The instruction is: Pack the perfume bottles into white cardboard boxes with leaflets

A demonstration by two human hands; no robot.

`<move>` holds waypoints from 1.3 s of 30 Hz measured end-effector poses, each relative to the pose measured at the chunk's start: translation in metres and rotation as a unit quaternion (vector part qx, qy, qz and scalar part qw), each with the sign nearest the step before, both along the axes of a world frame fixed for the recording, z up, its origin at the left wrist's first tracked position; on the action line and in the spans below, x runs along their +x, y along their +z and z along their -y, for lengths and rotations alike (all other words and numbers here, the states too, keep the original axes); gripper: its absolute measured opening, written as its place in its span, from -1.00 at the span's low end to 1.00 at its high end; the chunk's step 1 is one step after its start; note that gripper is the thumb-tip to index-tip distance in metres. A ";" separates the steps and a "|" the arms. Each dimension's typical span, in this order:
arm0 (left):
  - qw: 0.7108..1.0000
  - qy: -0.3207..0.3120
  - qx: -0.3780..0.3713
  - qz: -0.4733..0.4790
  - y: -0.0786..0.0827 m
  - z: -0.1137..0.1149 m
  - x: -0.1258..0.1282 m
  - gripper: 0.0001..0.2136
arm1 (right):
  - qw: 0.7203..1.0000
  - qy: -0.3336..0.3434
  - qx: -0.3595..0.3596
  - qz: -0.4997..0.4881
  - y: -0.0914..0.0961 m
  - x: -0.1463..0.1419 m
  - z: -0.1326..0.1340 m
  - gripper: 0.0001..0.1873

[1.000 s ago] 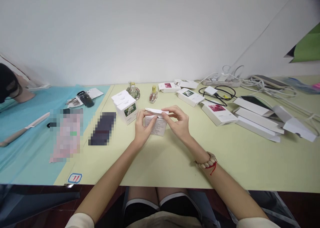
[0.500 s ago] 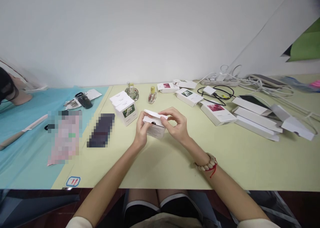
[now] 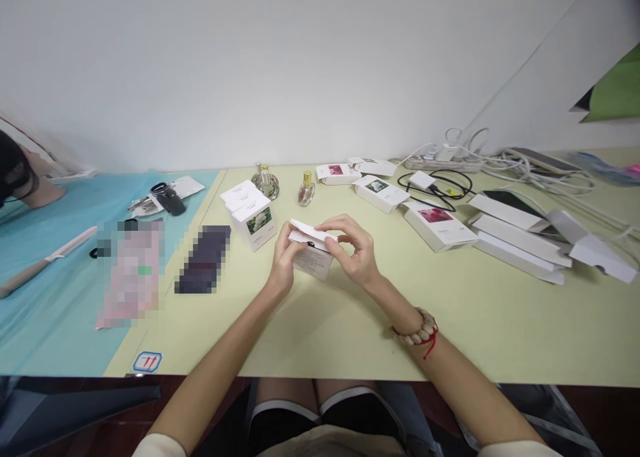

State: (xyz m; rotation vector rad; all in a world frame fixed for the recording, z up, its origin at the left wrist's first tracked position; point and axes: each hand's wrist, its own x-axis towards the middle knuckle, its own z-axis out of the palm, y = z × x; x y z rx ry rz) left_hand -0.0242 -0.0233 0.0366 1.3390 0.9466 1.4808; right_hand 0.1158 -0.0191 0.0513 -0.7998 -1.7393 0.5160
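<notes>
Small white box [image 3: 313,262], printed panel towards the wearer: held at centre, just above or on the worktop [image 3: 360,340], contact not clear. Top flap [image 3: 313,231] partly raised; dark notch below.

Left hand [image 3: 283,260]: curled round the box's nine o'clock side, thumb at the upper edge. Right hand [image 3: 356,247]: pinching the flap between thumb and fingers, at two o'clock.

Step in hand, as judged: flap work at the box mouth; opening or closing, cannot tell. Next move, as judged: steady left grip, light thumb pressure along the flap.

At ten o'clock: upright white boxes [image 3: 250,211], in a row. At eleven: clustered glass bottles [image 3: 269,185]. At twelve: single gold-capped bottle [image 3: 307,191]. From one to half past two: flower-printed boxes [image 3: 437,225], lying down. At two: black cable [image 3: 455,181]. At three: open cartons [image 3: 523,243]. At eight: number label [image 3: 147,361]. At nine: blue sheet [image 3: 57,330]. Beyond: plain pale wall [image 3: 300,70].
</notes>
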 end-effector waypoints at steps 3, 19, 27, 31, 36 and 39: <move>1.000 0.009 0.001 -0.011 0.001 0.001 0.000 -0.86 | 1.000 0.000 -0.002 0.001 0.000 0.000 0.000 -0.81; 0.999 0.016 -0.003 -0.029 0.003 0.003 0.000 -0.83 | 1.000 0.008 -0.006 0.006 0.002 0.000 0.001 -0.81; 1.000 0.010 -0.002 -0.027 0.004 0.002 -0.001 -0.80 | 1.000 0.006 -0.010 0.008 0.002 0.000 0.001 -0.81; 1.000 0.017 -0.009 -0.021 0.004 0.003 0.001 -0.79 | 1.000 0.014 -0.004 0.005 0.002 -0.001 0.002 -0.81; 0.999 0.031 -0.028 0.001 0.008 0.005 0.003 -0.88 | 0.999 0.039 -0.002 0.001 0.001 -0.001 0.002 -0.79; 0.998 0.040 -0.038 0.012 0.009 0.006 0.004 -0.91 | 0.999 0.038 0.000 0.004 -0.001 0.000 0.001 -0.78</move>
